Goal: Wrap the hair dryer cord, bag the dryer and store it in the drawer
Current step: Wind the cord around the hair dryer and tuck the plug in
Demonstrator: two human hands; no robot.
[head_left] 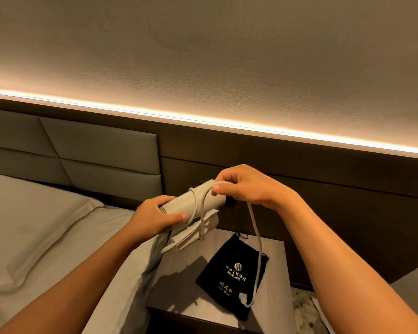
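A pale grey hair dryer with its handle folded is held in the air above the nightstand. My left hand grips the near end of its barrel. My right hand pinches the white cord at the barrel's far end. A couple of cord loops circle the barrel and folded handle. The loose cord hangs down from my right hand, and its plug dangles over the bag. A black drawstring bag with gold lettering lies flat on the nightstand. No drawer front shows.
The nightstand has a light top and a dark front edge. A bed with a pillow lies to the left, against a padded headboard. A dark wall panel with a lit strip runs behind. Speckled floor shows at lower right.
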